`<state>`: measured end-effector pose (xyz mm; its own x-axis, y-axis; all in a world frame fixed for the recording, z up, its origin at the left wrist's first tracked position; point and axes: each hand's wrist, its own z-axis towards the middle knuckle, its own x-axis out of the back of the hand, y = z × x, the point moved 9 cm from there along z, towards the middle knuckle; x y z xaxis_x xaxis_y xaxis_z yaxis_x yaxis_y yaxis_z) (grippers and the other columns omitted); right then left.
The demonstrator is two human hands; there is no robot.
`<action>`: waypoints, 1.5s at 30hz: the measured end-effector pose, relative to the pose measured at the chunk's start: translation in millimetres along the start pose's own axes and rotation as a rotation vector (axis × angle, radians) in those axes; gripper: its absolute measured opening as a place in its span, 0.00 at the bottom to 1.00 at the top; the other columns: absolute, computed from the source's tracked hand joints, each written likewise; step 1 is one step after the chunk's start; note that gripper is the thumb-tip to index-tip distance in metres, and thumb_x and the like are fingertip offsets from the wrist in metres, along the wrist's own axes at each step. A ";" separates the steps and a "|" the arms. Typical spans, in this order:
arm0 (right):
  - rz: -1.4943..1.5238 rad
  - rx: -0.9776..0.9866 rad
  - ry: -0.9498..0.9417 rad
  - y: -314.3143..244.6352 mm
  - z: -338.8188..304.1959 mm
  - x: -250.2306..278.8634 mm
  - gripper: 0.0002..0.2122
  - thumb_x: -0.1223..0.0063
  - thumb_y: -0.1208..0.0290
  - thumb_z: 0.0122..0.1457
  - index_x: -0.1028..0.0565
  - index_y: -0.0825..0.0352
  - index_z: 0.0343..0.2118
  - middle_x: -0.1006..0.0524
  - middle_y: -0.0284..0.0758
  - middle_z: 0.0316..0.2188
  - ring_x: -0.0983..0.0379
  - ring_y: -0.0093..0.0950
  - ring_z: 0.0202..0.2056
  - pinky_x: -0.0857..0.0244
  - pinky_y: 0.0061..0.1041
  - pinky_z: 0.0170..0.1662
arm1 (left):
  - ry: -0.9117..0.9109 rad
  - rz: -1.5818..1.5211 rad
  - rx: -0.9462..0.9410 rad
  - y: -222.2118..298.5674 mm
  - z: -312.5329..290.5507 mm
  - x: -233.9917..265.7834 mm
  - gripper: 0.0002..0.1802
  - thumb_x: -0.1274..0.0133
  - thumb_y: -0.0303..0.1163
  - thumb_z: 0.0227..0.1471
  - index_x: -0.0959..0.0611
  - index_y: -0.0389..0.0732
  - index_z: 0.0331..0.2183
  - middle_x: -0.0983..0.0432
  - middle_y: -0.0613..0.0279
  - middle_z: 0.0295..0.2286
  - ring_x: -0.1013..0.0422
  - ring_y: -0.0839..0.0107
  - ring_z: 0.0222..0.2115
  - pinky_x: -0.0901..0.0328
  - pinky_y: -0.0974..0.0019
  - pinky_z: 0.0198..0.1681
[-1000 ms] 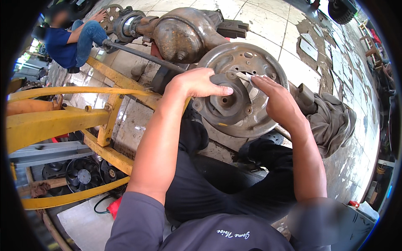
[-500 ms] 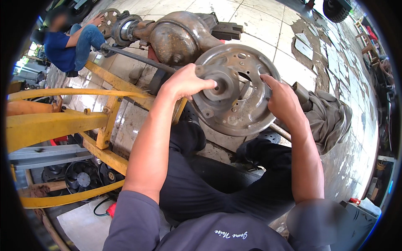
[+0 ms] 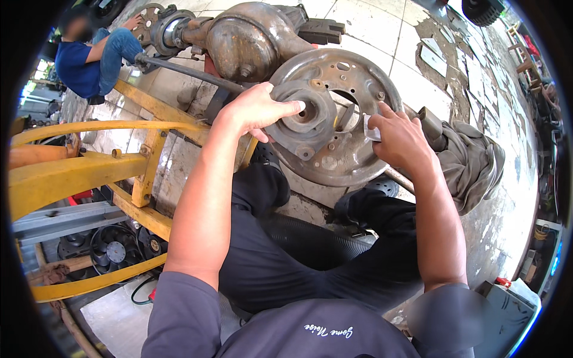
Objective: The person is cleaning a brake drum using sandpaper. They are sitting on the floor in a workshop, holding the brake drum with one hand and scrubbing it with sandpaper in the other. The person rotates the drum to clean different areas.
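Observation:
A wide, worn brown metal backing plate [image 3: 349, 170] is held up in front of my knees. Against its left part sits a round dark metal flange [image 3: 286, 122] with bolt ears and a central hole. My left hand [image 3: 259, 110] is closed on the flange's left rim, thumb across the face by the hole. My right hand [image 3: 401, 134] is at the plate's right side, index finger reaching toward a stud. Its fingers pinch a small whitish flat piece [image 3: 371, 128], partly hidden, whose kind I cannot make out. Behind the plate, a long metal rod [image 3: 191, 73] runs toward the far left.
A rusty axle housing [image 3: 245, 45] lies just beyond the plate. Yellow metal frame rails [image 3: 77, 179] fill the left, with a cooling fan [image 3: 113, 250] below them. A person [image 3: 83, 65] crouches at far left. Grey-brown cloth [image 3: 471, 161] lies to the right, near broken tiles [image 3: 433, 59].
The flange, blurred before, is now sharp, and its ears sit at a different angle. The right fingers have bent inward, and the whitish piece now shows between them. The whole view shifted slightly.

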<state>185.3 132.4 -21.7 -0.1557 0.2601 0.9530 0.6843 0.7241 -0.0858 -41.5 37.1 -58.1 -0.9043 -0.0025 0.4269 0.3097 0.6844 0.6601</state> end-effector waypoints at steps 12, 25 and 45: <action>0.189 0.007 0.181 4.8 10.8 9.3 0.10 0.45 0.77 0.49 0.22 0.65 0.36 0.24 0.42 0.39 0.29 0.42 0.49 0.38 0.49 0.50 | 0.164 0.426 -0.192 16.3 8.7 13.6 0.49 0.34 0.55 0.45 0.30 0.26 0.56 0.26 0.40 0.50 0.30 0.57 0.54 0.39 0.63 0.59; 0.781 0.232 0.059 -43.2 -1.5 -4.1 0.09 0.48 0.80 0.51 0.24 0.71 0.36 0.20 0.43 0.33 0.21 0.41 0.39 0.28 0.35 0.44 | 0.168 0.350 -0.136 15.7 11.3 -0.5 0.42 0.40 0.56 0.45 0.24 0.26 0.47 0.21 0.47 0.33 0.23 0.63 0.31 0.29 0.60 0.36; 0.473 0.172 0.191 -45.7 0.2 0.1 0.07 0.48 0.78 0.49 0.22 0.68 0.31 0.21 0.42 0.32 0.23 0.43 0.37 0.29 0.38 0.42 | 0.068 0.293 -0.205 26.1 12.7 -13.1 0.29 0.44 0.50 0.44 0.18 0.25 0.22 0.21 0.45 0.22 0.21 0.61 0.21 0.27 0.62 0.27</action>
<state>153.9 99.5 -17.8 0.2846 0.4746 0.8329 0.5191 0.6542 -0.5501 -25.3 64.2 -54.3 -0.7490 0.1189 0.6518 0.6115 0.5027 0.6111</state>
